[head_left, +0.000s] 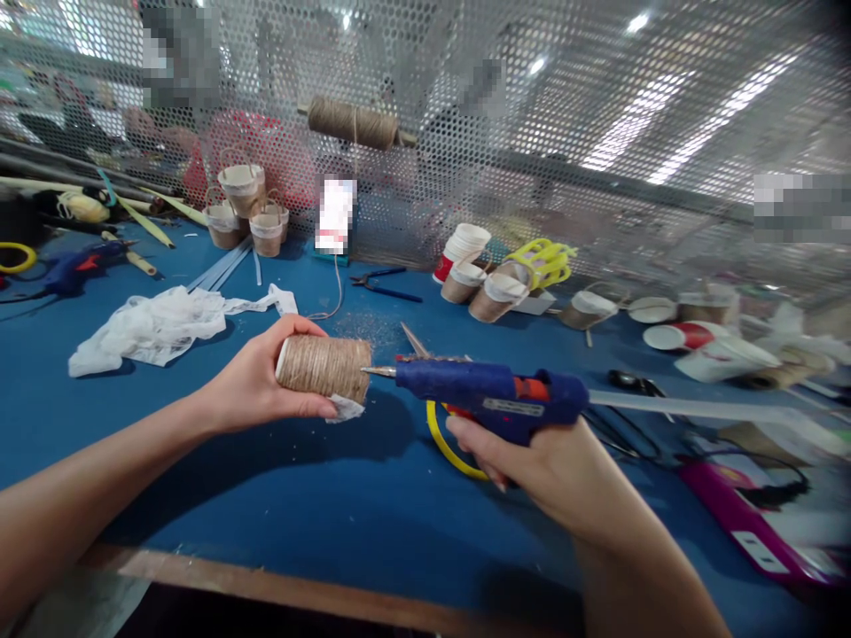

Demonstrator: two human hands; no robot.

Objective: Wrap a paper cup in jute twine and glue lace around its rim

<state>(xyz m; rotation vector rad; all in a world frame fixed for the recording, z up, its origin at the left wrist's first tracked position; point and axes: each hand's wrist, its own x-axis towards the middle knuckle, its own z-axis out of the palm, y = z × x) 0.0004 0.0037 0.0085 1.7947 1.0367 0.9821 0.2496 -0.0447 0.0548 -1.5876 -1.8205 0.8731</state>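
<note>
My left hand (256,383) is wrapped round a paper cup covered in jute twine (324,365), held on its side above the blue table (319,505). A scrap of white lace hangs from the cup's bottom edge. My right hand (532,465) grips a blue glue gun (488,394) with a finger at the orange trigger. The gun's metal nozzle touches the cup's end at the right. A clear glue stick (684,408) sticks out behind the gun.
Crumpled white fabric (150,326) lies at the left. Twine-wrapped cups (245,208) stand at the back left, more cups (479,283) at the back middle. Pliers (386,283), scissors (416,341), a second glue gun (73,270), a twine spool (352,122) on the mesh screen. People work behind it.
</note>
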